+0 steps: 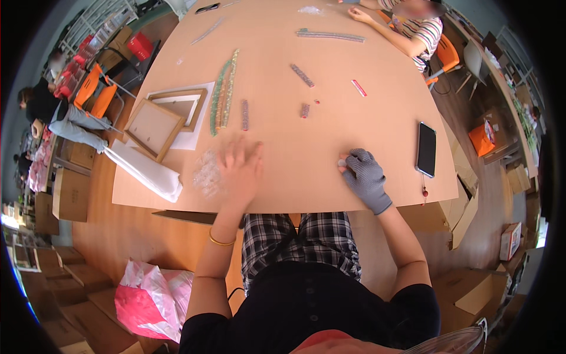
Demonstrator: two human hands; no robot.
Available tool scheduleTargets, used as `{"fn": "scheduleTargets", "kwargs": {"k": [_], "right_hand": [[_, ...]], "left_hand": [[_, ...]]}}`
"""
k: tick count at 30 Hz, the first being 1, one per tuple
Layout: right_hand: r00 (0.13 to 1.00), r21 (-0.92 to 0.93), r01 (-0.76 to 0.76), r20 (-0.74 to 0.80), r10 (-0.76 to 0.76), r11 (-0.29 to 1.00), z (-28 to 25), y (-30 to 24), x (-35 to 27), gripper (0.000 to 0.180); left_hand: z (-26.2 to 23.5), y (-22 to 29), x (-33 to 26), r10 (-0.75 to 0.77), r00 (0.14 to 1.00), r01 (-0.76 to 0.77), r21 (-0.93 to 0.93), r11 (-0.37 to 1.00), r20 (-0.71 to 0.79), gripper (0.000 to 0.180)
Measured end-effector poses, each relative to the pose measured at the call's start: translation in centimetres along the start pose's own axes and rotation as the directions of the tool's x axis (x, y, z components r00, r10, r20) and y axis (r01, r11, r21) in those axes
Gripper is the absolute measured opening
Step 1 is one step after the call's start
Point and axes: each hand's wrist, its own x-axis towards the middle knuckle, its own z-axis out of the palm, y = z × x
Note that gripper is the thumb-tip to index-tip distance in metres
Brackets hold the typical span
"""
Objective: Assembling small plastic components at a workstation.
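My bare left hand [240,171] is over the near part of the table, its fingers spread and slightly blurred. Right beside it lies a loose pile of clear, crinkly plastic bits [206,175]. My right hand [367,179], in a grey dotted glove, rests near the front edge with its fingers curled in. Something small and pale shows at its fingertips, too small to make out. Beyond the hands lie a short dark-red beaded-looking stick [245,115], a shorter piece [305,111], another stick [302,75] and long green and gold strips [224,97].
Wooden frames [154,128] and a rolled white sheet [144,171] lie at the left. A black phone [425,150] with a red charm lies at the right, a red-and-white packet [359,88] farther in. Another person [413,32] sits at the far right. Cardboard boxes flank the table.
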Motion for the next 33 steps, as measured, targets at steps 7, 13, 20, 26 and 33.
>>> {"fn": "scheduleTargets", "kwargs": {"k": [7, 13, 20, 26, 33], "right_hand": [[0.992, 0.161, -0.012, -0.12, 0.032, 0.987, -0.4, 1.4, 0.3, 0.017], [0.983, 0.281, -0.048, -0.156, 0.095, 0.958, 0.0, 2.1, 0.0, 0.013], [0.98, 0.372, -0.176, -0.023, 0.199, 0.911, -0.4, 1.3, 0.9, 0.009], [0.883, 0.45, -0.399, -0.047, 0.467, 0.799, -0.9, 2.3, -0.1, 0.011], [0.922, 0.495, -0.331, -0.012, 0.388, 0.803, -1.1, 1.8, 1.1, 0.01]], "left_hand": [[-0.1, -0.1, 4.7, 0.049, 0.993, -0.053, -0.04, 0.998, -0.105, 0.032], [4.4, 8.0, 13.2, 0.038, 0.999, -0.046, -0.418, 0.907, -0.027, 0.022], [9.6, 10.4, 17.7, -0.073, 0.993, 0.077, -0.047, 0.996, 0.093, 0.012], [8.3, 13.1, 12.6, 0.271, 0.96, -0.222, -0.414, 0.883, 0.063, 0.002], [4.0, 11.4, 6.8, 0.382, 0.904, -0.111, -0.756, 0.645, 0.194, 0.016]]}}
